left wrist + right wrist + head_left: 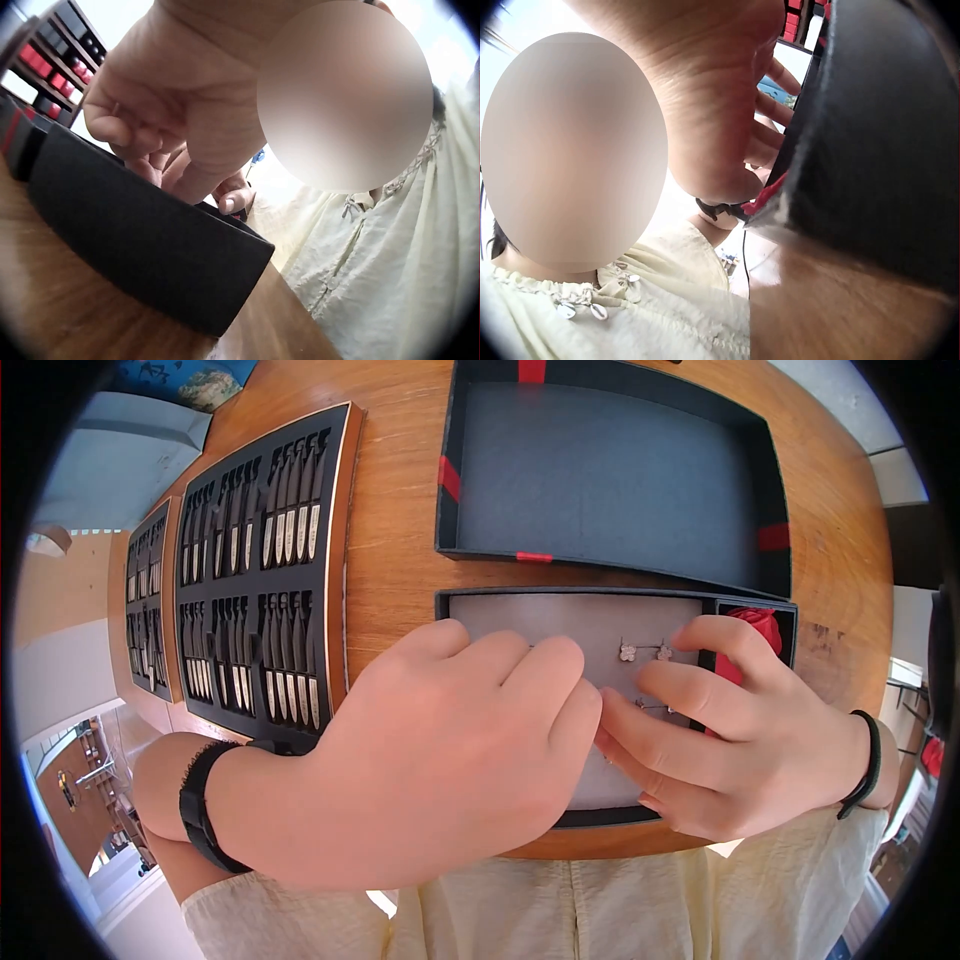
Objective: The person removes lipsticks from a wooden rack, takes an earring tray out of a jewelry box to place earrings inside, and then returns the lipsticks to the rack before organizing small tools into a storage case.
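A shallow black box (625,817) with a grey padded insert (600,622) lies below both hands in the head view. Small flower-shaped pieces of jewellery (628,653) sit on the insert. My left hand (440,760), its fingers bent, covers the insert's left part; its fingertips are hidden there. In the left wrist view, the left hand (180,97) reaches over the box wall (150,232); whether it pinches anything is unclear. My right hand (730,740) spreads relaxed fingers over the insert's right side, close against the left. A red rose (755,624) fills the box's right compartment.
Behind the box stands a larger black tray or lid (610,470) with red ribbon pieces. To the left, two framed cases (345,560) hold rows of dark-handled pieces with pale ends. A blue-grey bag or box (140,455) is at the back left, on the wooden table (395,490).
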`<state>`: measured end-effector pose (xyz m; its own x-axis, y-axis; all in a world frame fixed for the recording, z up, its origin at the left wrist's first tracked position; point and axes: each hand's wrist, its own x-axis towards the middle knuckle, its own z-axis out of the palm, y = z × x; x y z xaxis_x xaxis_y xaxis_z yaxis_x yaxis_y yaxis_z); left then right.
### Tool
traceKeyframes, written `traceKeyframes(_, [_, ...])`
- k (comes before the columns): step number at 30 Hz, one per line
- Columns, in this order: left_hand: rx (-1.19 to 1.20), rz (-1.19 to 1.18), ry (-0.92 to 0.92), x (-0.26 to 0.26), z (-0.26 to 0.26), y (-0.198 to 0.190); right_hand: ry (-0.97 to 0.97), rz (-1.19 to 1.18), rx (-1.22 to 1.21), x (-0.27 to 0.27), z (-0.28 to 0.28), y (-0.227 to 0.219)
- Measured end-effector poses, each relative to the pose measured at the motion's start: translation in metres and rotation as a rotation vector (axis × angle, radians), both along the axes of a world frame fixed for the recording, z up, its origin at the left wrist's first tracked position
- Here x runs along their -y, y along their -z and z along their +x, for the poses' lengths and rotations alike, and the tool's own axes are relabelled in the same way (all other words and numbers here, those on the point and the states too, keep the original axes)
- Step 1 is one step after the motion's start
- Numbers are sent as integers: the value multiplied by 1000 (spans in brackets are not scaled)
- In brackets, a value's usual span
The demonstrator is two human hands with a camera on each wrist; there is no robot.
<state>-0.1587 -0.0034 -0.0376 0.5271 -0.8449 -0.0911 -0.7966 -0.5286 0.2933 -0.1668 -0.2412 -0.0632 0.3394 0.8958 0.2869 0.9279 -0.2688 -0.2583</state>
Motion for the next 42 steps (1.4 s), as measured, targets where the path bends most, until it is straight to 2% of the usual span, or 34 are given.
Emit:
traceKeyframes(13, [-50, 2, -14, 7, 6, -4, -22, -12, -38, 6, 1, -5])
traceKeyframes(15, [-61, -1, -14, 7, 8, -8, 33, 127, 71, 7, 4, -2])
traceKeyframes(18, [-47, -23, -41, 4, 17, -21, 82, 3, 46, 24, 20, -29])
traceKeyframes(20, [-14, -44, -63, -2, 28, -24, 186, 28, 44, 43, 32, -32])
traceKeyframes(22, [216, -183, -208, -10, 45, -22, 531, -90, 217, 57, 38, -46])
traceKeyframes(23, [218, -185, -205, -15, 50, -21, 534, -91, 220, 70, 45, -44])
traceKeyframes(25, [76, -192, -448, -22, 58, -14, 831, -19, -20, 96, 61, -40])
traceKeyframes(26, [79, -193, -444, -21, 57, -13, 835, -18, -17, 97, 59, -41])
traceKeyframes(28, [110, -202, -278, -19, 52, -12, 835, -142, -48, 89, 50, -42])
traceKeyframes(29, [58, -283, -261, -17, 47, -7, 599, -39, 42, 78, 47, -41])
traceKeyframes(30, [55, -286, -261, -13, 42, -8, 425, -20, 63, 72, 44, -39])
traceKeyframes(31, [87, -241, -252, -8, 36, -10, 265, 108, 164, 63, 40, -28])
traceKeyframes(32, [117, -194, -244, -4, 33, -12, 44, 136, 106, 62, 35, -26])
traceKeyframes(33, [92, -171, -244, -1, 31, -15, 11, 96, 78, 49, 23, -27])
traceKeyframes(34, [94, -169, -245, 0, 30, -16, 1, 92, 202, 39, 7, -19])
traceKeyframes(35, [91, -156, -246, 1, 29, -17, -126, -37, 233, 33, 2, -27])
traceKeyframes(42, [145, -126, -267, 1, 27, -20, -241, -137, 291, 24, -2, -20])
